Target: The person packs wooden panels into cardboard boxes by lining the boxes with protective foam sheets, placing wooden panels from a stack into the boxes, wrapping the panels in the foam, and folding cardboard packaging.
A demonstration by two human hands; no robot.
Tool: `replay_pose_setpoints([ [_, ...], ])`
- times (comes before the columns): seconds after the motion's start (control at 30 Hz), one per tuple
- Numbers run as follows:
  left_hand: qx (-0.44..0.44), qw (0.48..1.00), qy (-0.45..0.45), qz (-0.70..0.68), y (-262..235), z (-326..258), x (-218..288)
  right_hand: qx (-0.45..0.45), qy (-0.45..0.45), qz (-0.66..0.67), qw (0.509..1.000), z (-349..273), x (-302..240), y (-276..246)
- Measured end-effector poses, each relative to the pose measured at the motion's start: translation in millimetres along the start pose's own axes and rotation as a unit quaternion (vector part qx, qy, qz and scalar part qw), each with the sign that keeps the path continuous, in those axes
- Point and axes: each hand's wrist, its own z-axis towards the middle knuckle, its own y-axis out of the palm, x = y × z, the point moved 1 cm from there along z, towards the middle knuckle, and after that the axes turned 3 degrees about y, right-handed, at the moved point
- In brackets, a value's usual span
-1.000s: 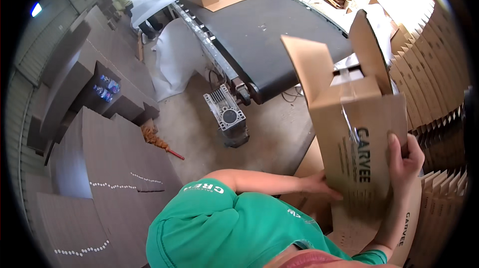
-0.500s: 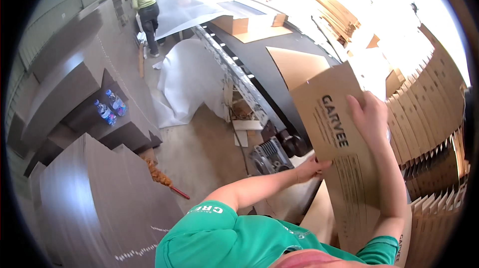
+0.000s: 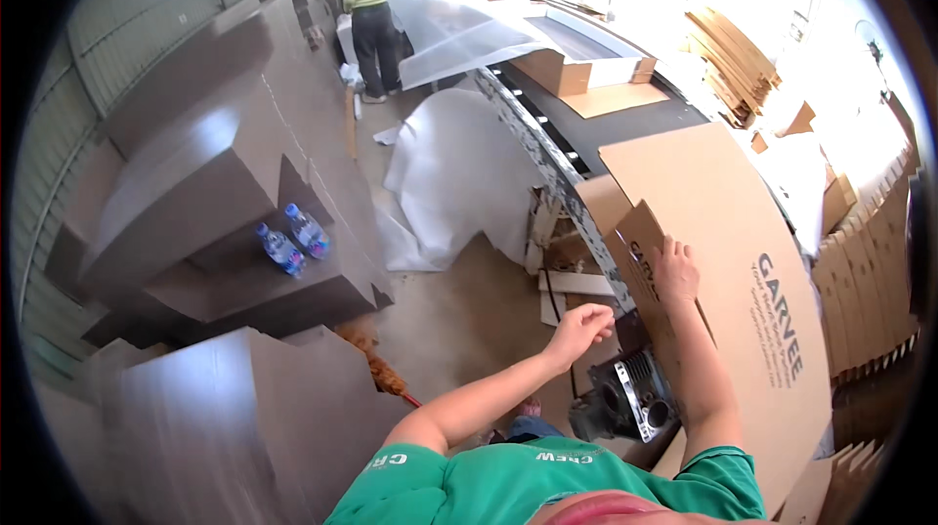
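Right grip: right hand (image 3: 674,271) laid palm-down on a small flap (image 3: 640,252) of the box (image 3: 743,291); fingers spread flat, pressing rather than pinching; nothing closed inside the hand.
Left grip: left hand (image 3: 581,325) loosely curled, near-fist, free of the box, hanging just beside its lower left edge; empty as far as visible.
Change, box: one second ago stood up as an open carton with flaps raised, both hands on its printed side; half a second ago already flattening and tilting; now a flat, slightly bowed sheet leaning from lower right up toward the desk (image 3: 625,125).
Change, hands: left hand off the box since half a second ago; right hand moved from the upper edge down to the small flap.
Reading: box judged collapsed or not yet squared up; flap work in hand, single-handed for now.
Box position: in front of and to the right of the person, printed face up, upper edge overlapping the dark desk top.
Below the hands: black machine (image 3: 635,398) on the floor (image 3: 459,310), just beside the box's lower edge.
Right: flat cartons (image 3: 879,271) stood on edge in a row.
Left: brown cardboard stacks (image 3: 205,183), two water bottles (image 3: 293,240) on one.
Far: another person (image 3: 371,17) standing by white plastic sheeting (image 3: 449,173).
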Motion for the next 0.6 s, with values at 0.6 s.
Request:
replay_pose_setpoints([
  [0.6,-0.213,0.63,0.434,0.607,-30.0,257.0,95.1,-0.048,0.01,0.12,0.992,90.8,-15.6,67.4],
])
